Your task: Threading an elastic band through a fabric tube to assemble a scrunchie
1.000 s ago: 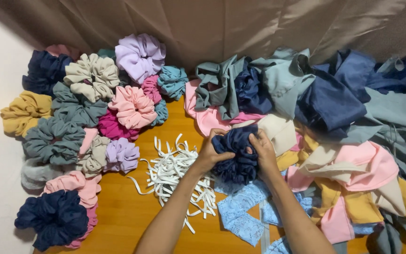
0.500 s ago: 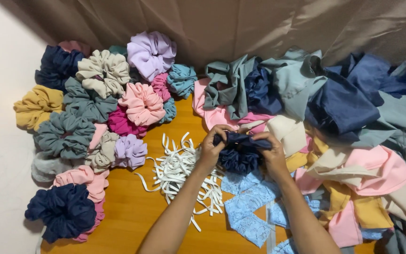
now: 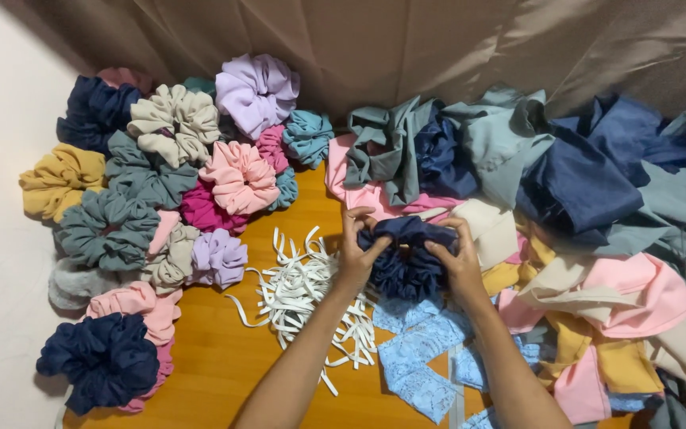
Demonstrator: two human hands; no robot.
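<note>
Both my hands grip a gathered navy blue fabric scrunchie (image 3: 408,262) above the wooden table (image 3: 224,357). My left hand (image 3: 356,253) pinches its left side and my right hand (image 3: 458,262) pinches its right side. A loose heap of white elastic strips (image 3: 299,290) lies just left of my left hand. Light blue patterned fabric pieces (image 3: 418,349) lie under and in front of my hands.
A pile of finished scrunchies (image 3: 160,199) in navy, grey, pink, lilac, mustard and cream fills the left side. Cut fabric pieces (image 3: 597,238) in blue, teal, pink, yellow and cream are heaped at the right. A brown curtain (image 3: 406,40) hangs behind.
My hands stay on the navy scrunchie, working its gathers between the fingers. The view has shifted slightly, so everything sits a little lower and to the right.
</note>
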